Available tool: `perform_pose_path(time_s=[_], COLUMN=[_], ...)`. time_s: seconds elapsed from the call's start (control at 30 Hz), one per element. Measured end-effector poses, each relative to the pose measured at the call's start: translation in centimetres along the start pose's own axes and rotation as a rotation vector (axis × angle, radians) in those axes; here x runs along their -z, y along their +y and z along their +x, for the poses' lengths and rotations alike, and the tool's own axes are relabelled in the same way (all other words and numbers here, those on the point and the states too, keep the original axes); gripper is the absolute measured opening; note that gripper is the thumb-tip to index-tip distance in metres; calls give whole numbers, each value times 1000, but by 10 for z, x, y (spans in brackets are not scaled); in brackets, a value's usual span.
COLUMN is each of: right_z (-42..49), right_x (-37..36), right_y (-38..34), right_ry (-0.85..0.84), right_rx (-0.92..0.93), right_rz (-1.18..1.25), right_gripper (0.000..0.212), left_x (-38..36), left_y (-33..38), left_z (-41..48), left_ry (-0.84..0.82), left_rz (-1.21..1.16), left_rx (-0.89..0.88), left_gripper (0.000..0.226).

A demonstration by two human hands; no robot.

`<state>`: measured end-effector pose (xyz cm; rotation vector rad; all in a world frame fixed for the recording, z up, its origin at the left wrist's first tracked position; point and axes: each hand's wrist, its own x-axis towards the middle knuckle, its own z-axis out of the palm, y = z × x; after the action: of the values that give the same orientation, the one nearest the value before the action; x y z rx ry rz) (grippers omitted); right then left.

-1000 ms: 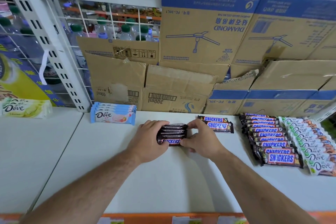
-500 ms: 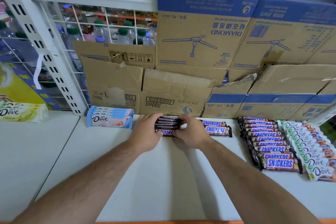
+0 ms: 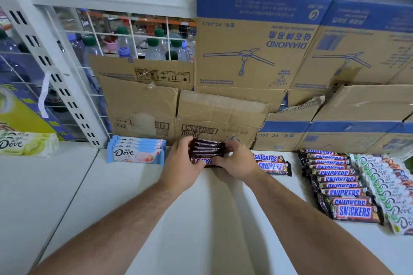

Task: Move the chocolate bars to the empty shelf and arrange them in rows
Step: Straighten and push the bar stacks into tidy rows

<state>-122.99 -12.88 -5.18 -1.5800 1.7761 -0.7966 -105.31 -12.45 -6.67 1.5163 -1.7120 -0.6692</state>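
Left hand [image 3: 181,163] and right hand [image 3: 237,161], fingers curled round the Snickers stack [image 3: 206,150], have slid it far back on the shelf [image 3: 201,219], near the cartons [image 3: 219,116], between Dove bars [image 3: 136,152] and Snickers pair [image 3: 271,163]; row placement looks imminent.

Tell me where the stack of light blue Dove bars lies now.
In the head view the stack of light blue Dove bars lies at the back of the white shelf, left of centre, between the white perforated upright and the left hand.
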Motion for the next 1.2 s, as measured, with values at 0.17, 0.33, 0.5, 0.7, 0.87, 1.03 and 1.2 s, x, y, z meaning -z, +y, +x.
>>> perform_pose_path(time_s=[0.17,0.33,0.5,0.7,0.87,1.03,1.2], right_z=[-3,-1,-2,-7,-8,-12,-29], right_x=[-4,-8,-9,-11,-12,-9,-4], right_y=[6,11,11,8,7,2,0], right_ry=[53,42,36,103,109,101,134], right_rx=[-51,-90,-118,-148,-144,-158,-140], right_rz=[22,19,22,9,13,5,-21], right_gripper=[32,27,31,37,32,35,37], left_x=[-4,-5,-6,-6,-6,-7,-2], left_y=[-6,-7,-8,-9,-10,-11,-3], left_z=[-10,-7,-6,-7,-7,-9,-17], left_ry=[135,111,103,142,132,133,178], left_rz=[-22,6,37,8,18,6,69], left_rx=[-22,-53,-67,9,-15,26,-151], left_gripper=[33,33,39,21,19,32,44])
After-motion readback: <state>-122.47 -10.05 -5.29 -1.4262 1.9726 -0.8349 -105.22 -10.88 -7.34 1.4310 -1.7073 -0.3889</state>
